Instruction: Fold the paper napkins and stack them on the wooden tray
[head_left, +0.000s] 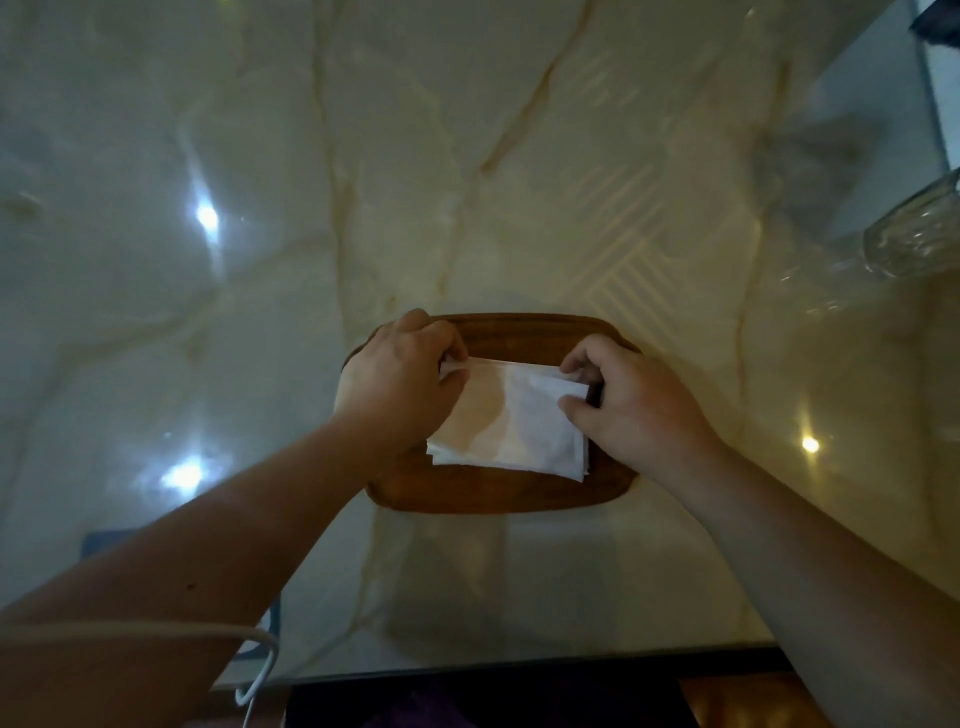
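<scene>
Marble table (467, 156): 1 tray (498, 491), 2 hands (400, 382)

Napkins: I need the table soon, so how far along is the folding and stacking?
Done: a stack of folded napkins already sits on the wooden tray. In hand: the left hand and right hand pinch the top napkin's far corners, setting it on the stack. Left: no loose napkins show on the marble table, so probably little.

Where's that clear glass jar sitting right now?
In the head view, the glass jar stands at the far right edge of the marble table, beyond and to the right of the wooden tray, apart from both hands.
</scene>
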